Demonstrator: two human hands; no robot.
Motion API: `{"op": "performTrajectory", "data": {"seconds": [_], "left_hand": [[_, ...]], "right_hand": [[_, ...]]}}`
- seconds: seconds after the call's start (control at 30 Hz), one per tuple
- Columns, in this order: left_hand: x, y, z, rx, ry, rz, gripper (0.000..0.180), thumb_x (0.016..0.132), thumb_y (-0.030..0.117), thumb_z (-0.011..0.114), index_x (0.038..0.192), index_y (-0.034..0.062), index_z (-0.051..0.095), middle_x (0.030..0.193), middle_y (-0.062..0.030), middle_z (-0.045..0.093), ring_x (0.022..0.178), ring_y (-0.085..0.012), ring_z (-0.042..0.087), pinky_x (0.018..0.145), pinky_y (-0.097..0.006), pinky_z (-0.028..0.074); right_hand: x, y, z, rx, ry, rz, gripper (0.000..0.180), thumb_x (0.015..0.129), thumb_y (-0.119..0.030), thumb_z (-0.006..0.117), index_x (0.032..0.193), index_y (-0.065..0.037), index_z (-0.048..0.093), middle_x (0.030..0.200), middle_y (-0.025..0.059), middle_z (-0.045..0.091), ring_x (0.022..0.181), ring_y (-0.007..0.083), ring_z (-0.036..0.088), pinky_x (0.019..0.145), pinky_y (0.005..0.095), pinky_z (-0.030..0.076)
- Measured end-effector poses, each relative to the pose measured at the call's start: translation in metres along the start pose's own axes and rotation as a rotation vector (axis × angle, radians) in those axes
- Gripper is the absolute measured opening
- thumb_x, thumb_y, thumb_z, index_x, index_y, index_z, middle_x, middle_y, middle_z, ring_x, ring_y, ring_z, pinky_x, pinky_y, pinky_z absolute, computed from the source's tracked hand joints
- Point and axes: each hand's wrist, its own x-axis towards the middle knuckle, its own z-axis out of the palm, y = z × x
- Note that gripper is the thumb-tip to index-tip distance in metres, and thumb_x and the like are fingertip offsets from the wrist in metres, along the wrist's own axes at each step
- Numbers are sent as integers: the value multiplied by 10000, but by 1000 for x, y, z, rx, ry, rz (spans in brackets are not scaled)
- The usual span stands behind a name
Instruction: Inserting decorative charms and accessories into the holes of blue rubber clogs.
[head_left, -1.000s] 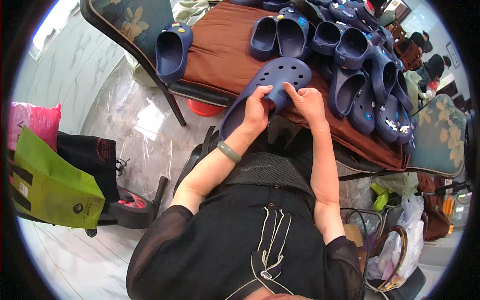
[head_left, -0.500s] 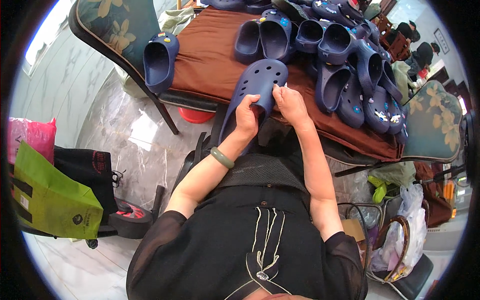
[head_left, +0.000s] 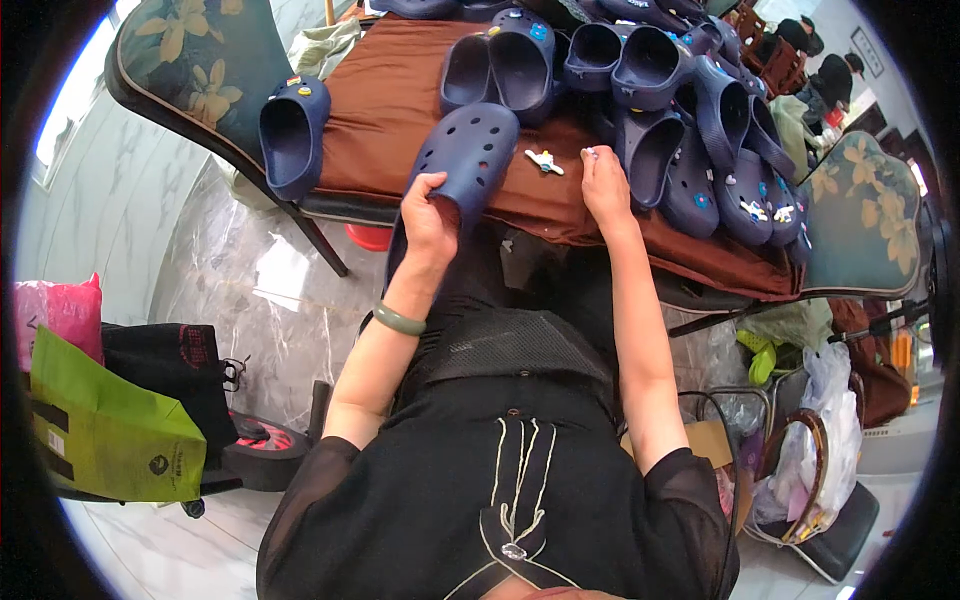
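Head view: the navy clog [head_left: 465, 150] tilts over the near edge of the brown cloth [head_left: 365, 135], the left hand [head_left: 428, 230] gripping it, thumb on top. The right hand [head_left: 606, 190] has just left it, so the left alone supports it; the right fingertips look nearly closed at a pale speck [head_left: 590, 151], whether held I cannot tell. A white charm [head_left: 544, 162] lies between; other clogs [head_left: 652, 66] crowd beyond.

The held clog [head_left: 462, 150] is dark blue. The bench cloth [head_left: 375, 110] is plain brown. The chair back [head_left: 865, 222] on the right is grey-blue with tan flowers. The bangle [head_left: 399, 320] is dull green.
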Motion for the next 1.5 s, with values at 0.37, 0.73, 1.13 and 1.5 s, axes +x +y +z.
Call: {"op": "performTrajectory", "data": {"seconds": [0.37, 0.73, 1.13, 1.5], "left_hand": [[8, 4, -13, 27, -24, -11, 361, 775, 150, 548, 1082, -37, 520, 1014, -142, 617, 923, -266, 621, 838, -378, 495], [2, 0, -14, 64, -19, -4, 303, 753, 154, 575, 1011, -2, 551, 946, -109, 618, 842, -243, 621, 773, -354, 488], [8, 8, -19, 102, 21, 71, 334, 719, 129, 578, 1014, -28, 561, 1004, -122, 604, 962, -272, 599, 890, -389, 463], [36, -31, 0, -17, -51, -20, 171, 763, 185, 569, 837, 33, 596, 827, -66, 601, 822, -171, 589, 746, -301, 479]], "right_hand": [[2, 3, 34, -162, 288, -234, 221, 863, -155, 564, 1044, -28, 557, 1013, 131, 544, 981, 327, 499, 882, 434, 398], [-8, -14, 20, -214, 64, -486, 272, 759, -266, 695, 991, -136, 643, 928, 33, 568, 913, 234, 515, 824, 390, 332], [-2, -12, 33, -246, 147, -493, 97, 792, -198, 583, 800, -105, 611, 797, 78, 583, 811, 280, 556, 703, 451, 403], [-10, -10, 22, -233, 62, -441, 172, 851, -200, 594, 996, -110, 615, 944, 61, 572, 900, 255, 537, 816, 406, 372]]}}
